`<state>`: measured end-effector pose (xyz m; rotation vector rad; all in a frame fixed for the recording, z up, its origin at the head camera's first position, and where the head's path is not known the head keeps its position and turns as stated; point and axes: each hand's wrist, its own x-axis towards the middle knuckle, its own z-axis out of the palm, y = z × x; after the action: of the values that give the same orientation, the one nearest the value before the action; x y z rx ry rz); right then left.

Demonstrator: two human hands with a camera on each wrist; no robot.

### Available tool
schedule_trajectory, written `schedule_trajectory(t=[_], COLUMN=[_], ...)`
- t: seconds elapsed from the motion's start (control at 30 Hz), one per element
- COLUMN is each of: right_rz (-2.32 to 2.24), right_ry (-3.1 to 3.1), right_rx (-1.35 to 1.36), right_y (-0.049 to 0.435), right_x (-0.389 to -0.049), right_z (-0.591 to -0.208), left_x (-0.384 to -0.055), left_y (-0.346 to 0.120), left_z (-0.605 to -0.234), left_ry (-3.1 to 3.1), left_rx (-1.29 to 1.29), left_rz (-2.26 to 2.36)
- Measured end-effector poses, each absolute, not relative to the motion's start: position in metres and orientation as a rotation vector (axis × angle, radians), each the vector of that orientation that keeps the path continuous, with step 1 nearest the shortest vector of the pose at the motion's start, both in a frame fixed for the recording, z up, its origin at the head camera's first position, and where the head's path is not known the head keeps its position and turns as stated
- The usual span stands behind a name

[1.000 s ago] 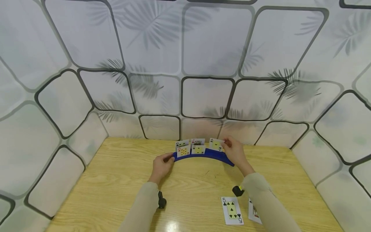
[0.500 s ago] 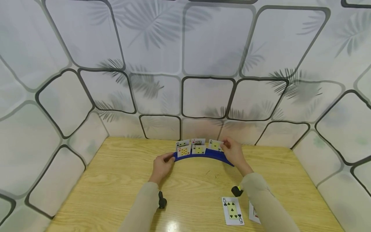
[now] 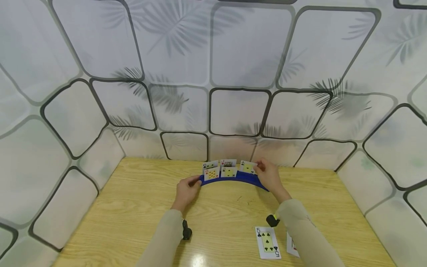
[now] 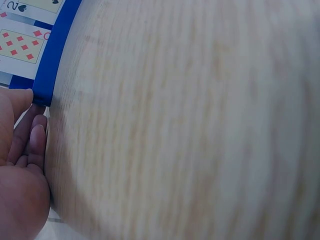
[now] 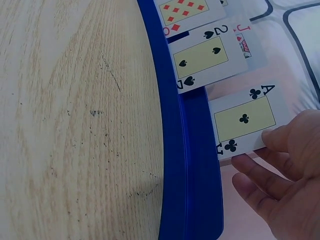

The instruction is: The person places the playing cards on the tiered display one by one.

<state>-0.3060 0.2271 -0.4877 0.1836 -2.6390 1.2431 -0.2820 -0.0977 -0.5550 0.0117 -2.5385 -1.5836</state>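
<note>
A curved blue card holder stands on the wooden table. My left hand pinches its left end between thumb and fingers, which the left wrist view shows close up. My right hand pinches the ace of clubs by its right edge; the card's lower edge is at the holder's back row. In the front row stand a red diamonds card and the two of spades. Behind them are a black-suited card and a red jack, both partly hidden.
The five of clubs lies face up on the table near the front. Beside it, another card is partly covered by the right sleeve. A patterned fabric wall rises behind the table.
The ace of clubs and my right hand have shifted very slightly left since one second ago. My left hand stays at the holder's end.
</note>
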Motion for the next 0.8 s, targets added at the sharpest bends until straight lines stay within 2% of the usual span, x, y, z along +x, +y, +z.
schedule_trajectory(t=[0.5, 0.8], right_rz=[1.243, 1.244], right_ry=[-2.621, -2.706], right_rx=[0.233, 0.197], right_y=[0.231, 0.241], right_x=[-0.301, -0.268], right_z=[-0.487, -0.48], left_x=[-0.282, -0.281], left_y=[-0.097, -0.096], left_z=[-0.555, -0.554], left_ry=[-2.542, -2.552], left_rx=[0.01, 0.017], left_rz=[-1.573, -1.578])
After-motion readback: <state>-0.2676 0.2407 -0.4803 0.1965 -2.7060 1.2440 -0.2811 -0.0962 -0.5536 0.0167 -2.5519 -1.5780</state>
